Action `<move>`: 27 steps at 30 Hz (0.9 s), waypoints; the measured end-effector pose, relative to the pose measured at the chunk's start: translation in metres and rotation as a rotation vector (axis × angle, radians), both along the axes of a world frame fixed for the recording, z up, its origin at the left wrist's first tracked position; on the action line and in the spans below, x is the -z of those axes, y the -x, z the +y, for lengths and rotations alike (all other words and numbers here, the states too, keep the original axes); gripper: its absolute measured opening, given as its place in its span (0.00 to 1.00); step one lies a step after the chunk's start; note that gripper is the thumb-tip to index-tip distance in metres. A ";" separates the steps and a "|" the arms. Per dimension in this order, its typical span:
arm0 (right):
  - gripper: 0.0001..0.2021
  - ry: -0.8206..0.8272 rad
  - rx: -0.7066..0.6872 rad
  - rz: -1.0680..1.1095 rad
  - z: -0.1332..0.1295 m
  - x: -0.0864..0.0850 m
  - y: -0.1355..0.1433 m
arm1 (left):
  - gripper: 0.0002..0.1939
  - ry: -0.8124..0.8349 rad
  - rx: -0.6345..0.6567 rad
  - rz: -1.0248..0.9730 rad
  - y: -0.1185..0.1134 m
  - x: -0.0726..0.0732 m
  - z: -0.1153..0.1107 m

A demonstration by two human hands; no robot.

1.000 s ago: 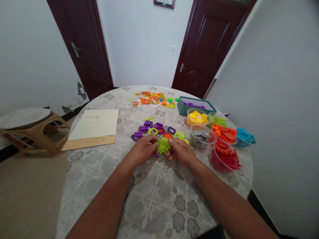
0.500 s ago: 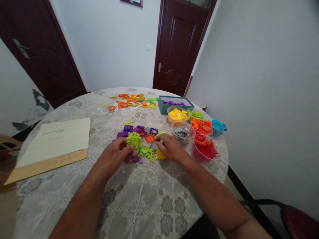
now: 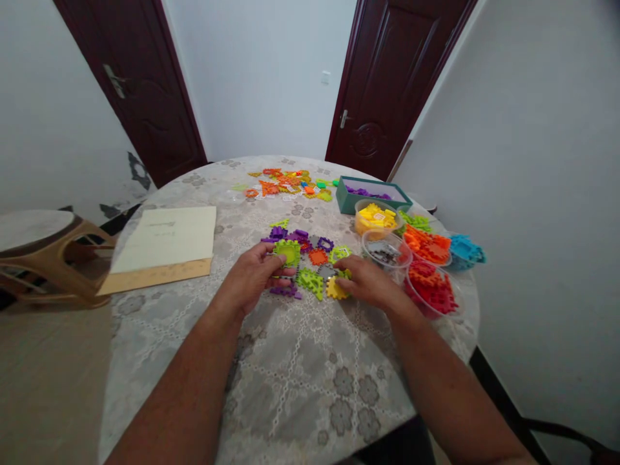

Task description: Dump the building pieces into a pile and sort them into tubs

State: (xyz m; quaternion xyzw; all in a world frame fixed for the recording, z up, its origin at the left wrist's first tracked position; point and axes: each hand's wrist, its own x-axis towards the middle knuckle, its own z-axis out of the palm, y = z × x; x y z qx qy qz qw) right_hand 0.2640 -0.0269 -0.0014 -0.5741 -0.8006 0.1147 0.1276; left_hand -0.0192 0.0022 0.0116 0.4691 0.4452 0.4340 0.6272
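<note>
On the near part of the table with the grey, flower-patterned cloth:

- Left hand: fingers partly curled, thumb pressed on a lime-green, square, toothed plastic piece, held up at the left of the loose pieces.
- Right hand: half closed, palm down, fingertips at the yellow, round-looking, toothed piece; whether it grips anything cannot be told.
- Purple plastic pieces: beside and below the left hand's fingers.
- Lime-green, roughly triangular, toothed piece: between the hands.
- Grey toothed piece: just beyond the yellow one.
- Orange, square, toothed piece: beyond the grey one.
- Clear round tub of red pieces: right of the right hand.
- Sheet of cream paper: left of the hands, a tan strip along its near edge.
- Clear tubs of grey, orange and yellow pieces: grouped beyond the red.
- Dark green rectangular box: purple pieces inside.
- Mixed heap, mostly orange and yellow: near the table's far edge.
- Two dark red panelled doors: behind.
</note>
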 end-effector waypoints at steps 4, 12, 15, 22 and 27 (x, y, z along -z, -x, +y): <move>0.22 -0.050 -0.016 -0.053 -0.009 -0.001 0.023 | 0.15 0.027 0.017 -0.065 0.000 -0.001 -0.001; 0.16 -0.040 -0.036 -0.159 -0.015 0.012 0.061 | 0.14 0.068 0.028 -0.147 0.000 -0.002 -0.003; 0.16 -0.125 -0.046 0.030 -0.008 0.019 0.054 | 0.14 0.064 0.027 -0.150 0.000 -0.004 -0.003; 0.21 -0.361 -0.024 0.487 -0.006 0.012 0.052 | 0.17 0.063 0.081 -0.105 -0.005 -0.003 -0.007; 0.24 -0.398 -0.160 0.506 -0.012 0.015 0.062 | 0.15 0.071 0.205 -0.085 -0.009 0.001 -0.011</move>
